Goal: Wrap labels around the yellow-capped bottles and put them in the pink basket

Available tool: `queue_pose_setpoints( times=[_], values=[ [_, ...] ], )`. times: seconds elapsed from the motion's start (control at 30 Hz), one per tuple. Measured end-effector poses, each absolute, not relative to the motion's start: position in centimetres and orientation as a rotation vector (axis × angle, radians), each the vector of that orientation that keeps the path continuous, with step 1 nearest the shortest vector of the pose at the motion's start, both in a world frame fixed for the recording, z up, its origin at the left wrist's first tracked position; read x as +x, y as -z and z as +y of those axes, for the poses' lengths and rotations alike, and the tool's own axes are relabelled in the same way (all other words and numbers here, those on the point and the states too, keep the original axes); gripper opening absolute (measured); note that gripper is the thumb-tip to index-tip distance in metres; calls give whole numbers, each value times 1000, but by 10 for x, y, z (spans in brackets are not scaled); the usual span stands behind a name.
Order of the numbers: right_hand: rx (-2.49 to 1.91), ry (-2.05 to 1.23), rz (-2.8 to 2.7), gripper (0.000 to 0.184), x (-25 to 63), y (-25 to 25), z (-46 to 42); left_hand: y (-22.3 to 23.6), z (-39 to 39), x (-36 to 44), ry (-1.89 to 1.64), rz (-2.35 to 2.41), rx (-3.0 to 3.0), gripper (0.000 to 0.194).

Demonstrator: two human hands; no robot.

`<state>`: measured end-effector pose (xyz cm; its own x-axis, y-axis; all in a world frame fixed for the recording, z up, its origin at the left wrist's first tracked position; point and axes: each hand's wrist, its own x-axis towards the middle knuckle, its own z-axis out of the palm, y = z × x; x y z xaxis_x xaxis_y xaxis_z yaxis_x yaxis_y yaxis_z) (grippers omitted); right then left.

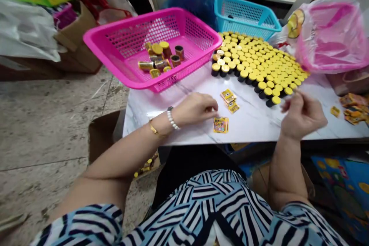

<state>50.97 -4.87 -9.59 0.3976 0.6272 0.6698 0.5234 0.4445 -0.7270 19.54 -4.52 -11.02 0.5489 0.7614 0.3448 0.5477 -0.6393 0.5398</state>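
Note:
My left hand (197,108) rests on the white marble table (253,121), fingers curled together, beside small orange-yellow labels (221,124); whether it pinches one I cannot make out. More labels (230,100) lie just beyond it. My right hand (302,113) hovers above the table, blurred by motion, near the front edge of a dense block of small black jars with yellow lids (259,65). Its fingers are smeared and I cannot see what it holds.
A pink basket (127,69) with several jars stands at the back left, a blue basket (268,27) behind the jars. A pink plastic bag (331,34) sits at the right over a pile of labels (353,109). A cardboard box (100,134) stands on the floor left.

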Motion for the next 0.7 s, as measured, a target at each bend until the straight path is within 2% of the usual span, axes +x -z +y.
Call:
queue_pose_setpoints(
  times=[0.07,0.17,0.33,0.53,0.7],
  values=[
    [-1263,-242,-1202,23,511,113,-82,123,-48,209,-519,940,2385,15],
    [-1380,-392,-1347,23,514,133,-105,137,-47,215,-484,963,2361,11],
    [-1572,-171,-1318,32,555,146,-68,140,-45,211,-546,891,2317,17],
    [-1727,76,-1492,45,578,156,-26,136,-45,211,-565,943,2340,13],
    [-1759,42,-1473,44,565,159,-34,140,-51,217,-554,980,2434,15]
  ],
)
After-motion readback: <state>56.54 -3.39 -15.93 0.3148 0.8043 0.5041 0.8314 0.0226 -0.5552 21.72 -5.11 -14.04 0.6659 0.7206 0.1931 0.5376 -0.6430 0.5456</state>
